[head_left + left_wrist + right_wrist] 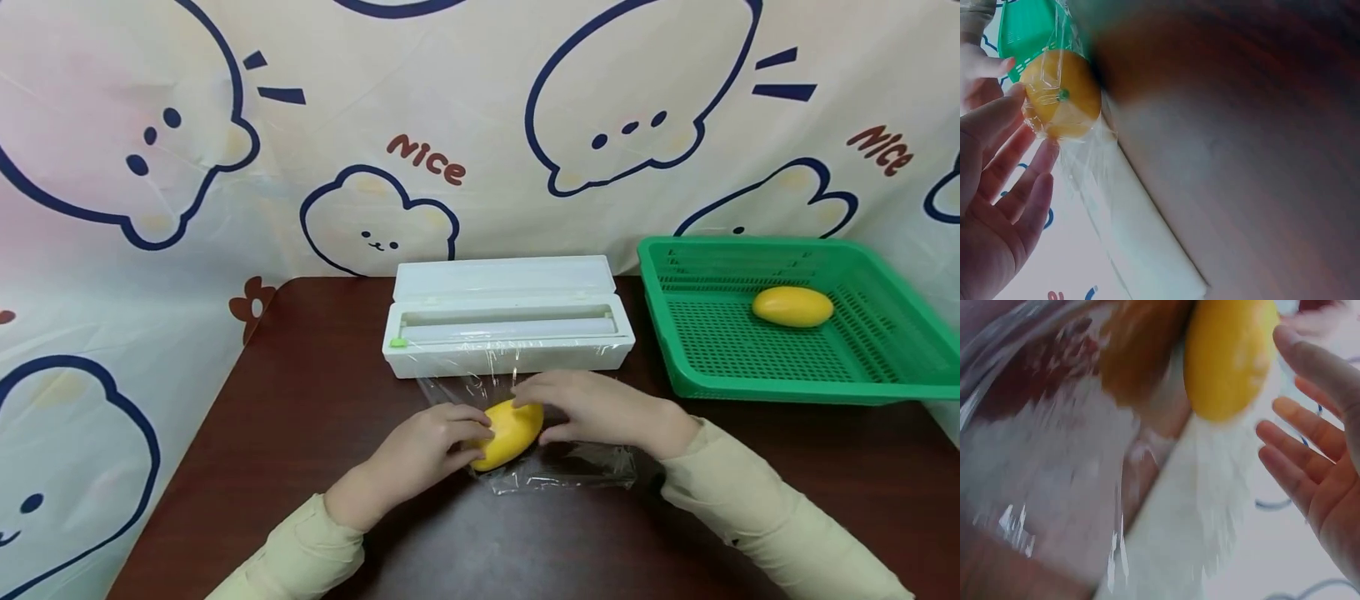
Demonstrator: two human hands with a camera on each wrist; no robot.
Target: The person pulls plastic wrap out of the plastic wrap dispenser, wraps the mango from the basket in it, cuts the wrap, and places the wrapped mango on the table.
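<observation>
A yellow mango lies on clear plastic wrap over the table. My left hand holds its left end, thumb and fingertips on its sides; in the left wrist view, wrap covers that end of the mango around the green stem spot. My right hand is at the far right end, fingers loosely bent. The right wrist view shows the right hand beside the mango, its fingers spread. Wrap runs from the mango back to a white film dispenser, lid raised.
To the right at the back stands a green plastic basket with another mango inside. A light green slider sits at the dispenser's left end. Behind the dark brown table hangs a cartoon-printed cloth.
</observation>
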